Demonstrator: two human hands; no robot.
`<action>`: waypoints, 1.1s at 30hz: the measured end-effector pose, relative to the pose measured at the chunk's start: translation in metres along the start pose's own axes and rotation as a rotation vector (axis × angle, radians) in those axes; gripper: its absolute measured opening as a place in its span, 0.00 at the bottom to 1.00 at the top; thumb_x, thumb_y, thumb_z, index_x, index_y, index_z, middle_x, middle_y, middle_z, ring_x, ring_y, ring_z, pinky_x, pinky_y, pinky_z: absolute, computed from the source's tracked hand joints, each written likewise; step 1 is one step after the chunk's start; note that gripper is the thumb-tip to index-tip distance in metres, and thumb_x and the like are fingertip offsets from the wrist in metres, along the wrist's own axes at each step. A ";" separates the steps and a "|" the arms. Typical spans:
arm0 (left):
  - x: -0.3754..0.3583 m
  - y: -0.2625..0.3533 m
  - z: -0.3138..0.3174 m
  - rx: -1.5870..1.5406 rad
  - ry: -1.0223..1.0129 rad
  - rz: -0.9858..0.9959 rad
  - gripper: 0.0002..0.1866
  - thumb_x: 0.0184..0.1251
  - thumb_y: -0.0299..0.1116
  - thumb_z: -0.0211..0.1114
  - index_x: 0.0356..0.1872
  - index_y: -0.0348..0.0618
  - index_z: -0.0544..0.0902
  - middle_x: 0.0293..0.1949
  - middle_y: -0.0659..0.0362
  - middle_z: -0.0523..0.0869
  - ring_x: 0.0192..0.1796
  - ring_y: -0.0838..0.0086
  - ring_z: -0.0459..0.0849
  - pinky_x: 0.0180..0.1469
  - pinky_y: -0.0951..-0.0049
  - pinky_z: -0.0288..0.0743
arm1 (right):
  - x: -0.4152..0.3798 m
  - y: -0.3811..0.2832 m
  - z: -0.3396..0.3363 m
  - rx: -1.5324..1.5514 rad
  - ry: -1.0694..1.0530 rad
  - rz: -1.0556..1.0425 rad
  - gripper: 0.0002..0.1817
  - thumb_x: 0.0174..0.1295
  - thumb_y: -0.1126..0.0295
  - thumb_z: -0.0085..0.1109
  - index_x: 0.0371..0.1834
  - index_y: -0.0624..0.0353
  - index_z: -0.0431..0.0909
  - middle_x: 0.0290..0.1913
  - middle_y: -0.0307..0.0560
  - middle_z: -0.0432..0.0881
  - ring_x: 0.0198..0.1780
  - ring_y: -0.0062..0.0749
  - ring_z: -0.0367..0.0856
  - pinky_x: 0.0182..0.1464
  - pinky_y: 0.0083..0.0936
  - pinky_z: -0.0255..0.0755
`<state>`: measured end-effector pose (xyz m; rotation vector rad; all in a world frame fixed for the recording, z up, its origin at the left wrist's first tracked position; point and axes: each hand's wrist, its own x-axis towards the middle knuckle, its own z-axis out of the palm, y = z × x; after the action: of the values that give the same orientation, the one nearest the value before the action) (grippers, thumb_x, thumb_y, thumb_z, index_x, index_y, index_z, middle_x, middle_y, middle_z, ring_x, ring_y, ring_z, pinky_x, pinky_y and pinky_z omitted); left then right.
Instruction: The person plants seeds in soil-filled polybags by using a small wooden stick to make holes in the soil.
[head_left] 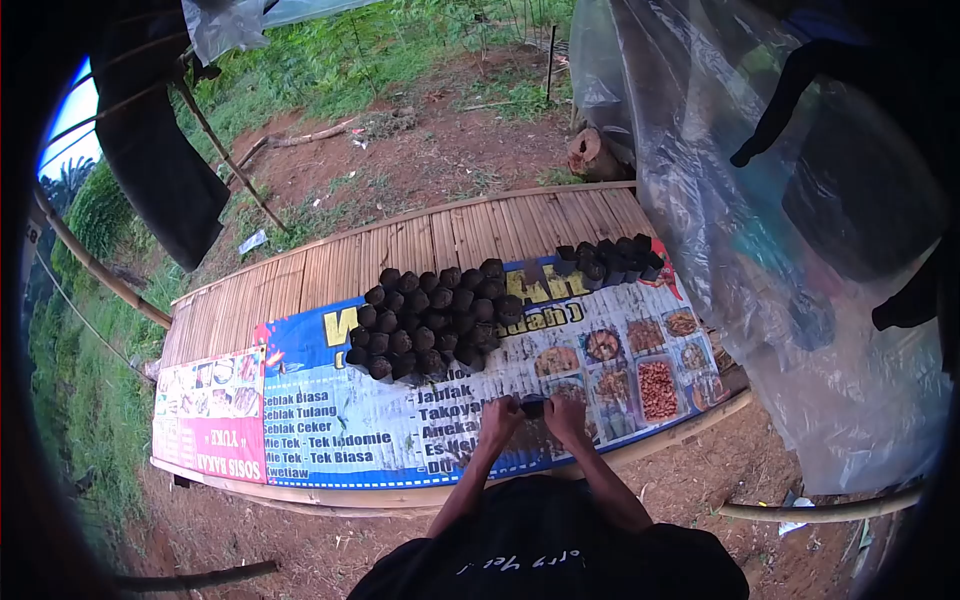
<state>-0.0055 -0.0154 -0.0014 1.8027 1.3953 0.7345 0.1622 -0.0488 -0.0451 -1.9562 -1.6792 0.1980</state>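
Between my two hands, near the front edge of the printed banner, is a small black plastic seedling bag [534, 408]. My left hand [500, 420] is closed on its left side. On the other side, my right hand [566, 417] grips it with bent fingers. Whether the bag has anything inside cannot be made out. Beyond my hands, a large cluster of soil-filled black seedling bags [430, 315] stands upright and tightly packed. A smaller group of black bags [608, 260] stands farther right, close to the banner's back edge.
The banner [320, 400] covers much of a bamboo-slat platform [300, 275]. Clear plastic sheeting [700, 200] hangs at the right. A cut log [592, 153] lies behind the platform. Bamboo poles [225, 150] stand at the left, with dark cloth hanging there.
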 end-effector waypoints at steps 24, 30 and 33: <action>0.014 0.015 -0.006 0.070 0.024 0.139 0.05 0.53 0.26 0.62 0.26 0.35 0.82 0.27 0.43 0.83 0.33 0.48 0.83 0.37 0.56 0.77 | -0.009 -0.032 -0.036 0.070 0.006 0.106 0.13 0.54 0.60 0.57 0.23 0.59 0.78 0.24 0.58 0.79 0.35 0.57 0.76 0.40 0.51 0.67; 0.010 0.013 -0.005 0.024 0.033 0.085 0.04 0.52 0.25 0.62 0.27 0.34 0.81 0.28 0.43 0.83 0.33 0.49 0.84 0.37 0.57 0.77 | -0.005 -0.024 -0.023 0.152 0.027 0.088 0.13 0.53 0.61 0.59 0.20 0.59 0.77 0.22 0.56 0.78 0.35 0.56 0.75 0.42 0.49 0.66; 0.007 0.016 -0.005 -0.015 0.072 0.079 0.04 0.52 0.24 0.62 0.27 0.33 0.81 0.27 0.43 0.83 0.32 0.49 0.84 0.36 0.58 0.76 | -0.001 -0.020 -0.018 0.120 0.022 0.041 0.13 0.53 0.61 0.59 0.19 0.60 0.76 0.21 0.55 0.77 0.34 0.56 0.75 0.42 0.49 0.66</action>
<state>0.0011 -0.0104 0.0140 1.8447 1.3670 0.8565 0.1525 -0.0539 -0.0204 -1.8985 -1.5768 0.2848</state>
